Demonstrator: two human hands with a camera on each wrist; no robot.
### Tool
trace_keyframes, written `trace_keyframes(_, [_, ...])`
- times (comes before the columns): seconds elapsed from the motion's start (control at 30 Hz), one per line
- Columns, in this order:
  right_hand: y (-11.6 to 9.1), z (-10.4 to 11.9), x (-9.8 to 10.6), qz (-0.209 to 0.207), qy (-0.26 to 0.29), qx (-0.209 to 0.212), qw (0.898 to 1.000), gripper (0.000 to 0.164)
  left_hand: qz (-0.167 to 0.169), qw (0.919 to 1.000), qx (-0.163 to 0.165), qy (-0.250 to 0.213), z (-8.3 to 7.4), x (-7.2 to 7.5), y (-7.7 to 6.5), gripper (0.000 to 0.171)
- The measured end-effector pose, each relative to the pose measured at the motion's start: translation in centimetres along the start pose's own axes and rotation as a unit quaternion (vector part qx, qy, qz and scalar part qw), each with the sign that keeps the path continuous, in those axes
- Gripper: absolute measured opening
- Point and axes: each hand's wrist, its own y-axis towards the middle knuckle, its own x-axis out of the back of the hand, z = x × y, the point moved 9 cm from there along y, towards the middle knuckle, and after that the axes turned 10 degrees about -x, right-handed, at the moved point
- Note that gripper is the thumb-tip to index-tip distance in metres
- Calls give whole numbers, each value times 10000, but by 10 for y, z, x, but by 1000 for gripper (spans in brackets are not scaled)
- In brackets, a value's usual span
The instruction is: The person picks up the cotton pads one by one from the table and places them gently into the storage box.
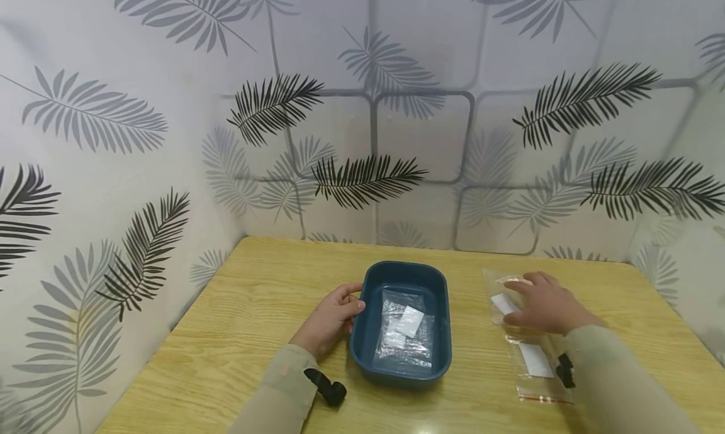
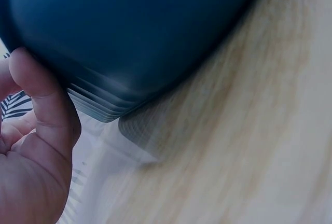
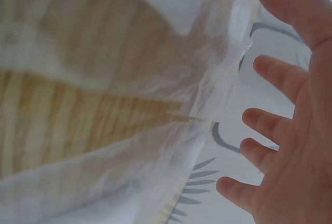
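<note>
A dark blue rectangular plastic container (image 1: 399, 380) stands on the table. My left hand (image 1: 330, 317) holds its left side, the thumb (image 2: 39, 73) against the wall near the rim. Inside lie clear plastic bags (image 1: 421, 349) with flat white pieces (image 1: 410, 321); how many overlap is hard to tell. To the right, my right hand (image 1: 545, 303) is over a clear bag (image 1: 494, 282) holding a white piece (image 1: 503, 304). Its fingers are spread, with nothing gripped. Nearer the body lies another clear bag (image 1: 545, 387) with a white piece (image 1: 535, 360) and a red strip along its edge.
The wooden table (image 1: 272, 277) backs onto a wall (image 1: 413, 132) covered in feather-patterned sheeting, which continues on both sides. Black straps (image 1: 327, 387) sit at both wrists. The right forearm (image 1: 617, 371) passes close beside the nearer bag.
</note>
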Motion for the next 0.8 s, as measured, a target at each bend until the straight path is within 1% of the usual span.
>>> trace_keyframes(0.1, [0,-7,-3,150,19,-94,9998,81,17,10000,-13,29,1,1,0,50])
trace_keyframes(0.23, [0,-16,-6,302,174,-217,9992,74,11,10000,1,45,2,1,1,50])
trace_keyframes(0.5, [-3,-34,-11,541,114,-396,9977,69,43,10000,-13,76,3,0,0,51])
trace_keyframes(0.63, [-4,-36,-8,376,227,-421,9981,61,11,10000,-17,91,3,1,1,50])
trace_keyframes(0.73, [-5,-34,-4,140,319,-375,9987,50,-31,9999,2,98,3,2,1,50])
trace_keyframes(0.8, [-5,-34,-4,66,388,-370,9985,42,-36,9999,13,102,4,3,1,50])
